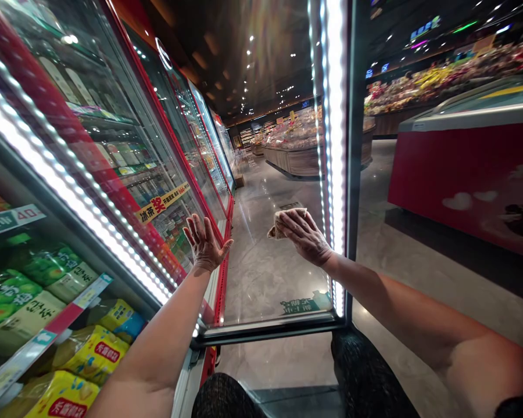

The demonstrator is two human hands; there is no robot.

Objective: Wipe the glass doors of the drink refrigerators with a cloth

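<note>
My right hand (304,235) presses a beige cloth (275,228) flat against the glass of an open freezer door (270,174), near its lit right frame. My left hand (204,242) is open with fingers spread, palm resting against the same glass at the door's left side, next to the red frame of the neighbouring cabinet (113,174). The door swings out into the aisle in front of me. My knees in dark trousers (361,377) show below it.
The open freezer shelves at the left hold green (9,284) and yellow food packets (91,348) behind price strips. A row of glass-door cabinets runs down the left. A red chest freezer (466,168) stands at the right. Polished floor stretches ahead toward produce displays (296,145).
</note>
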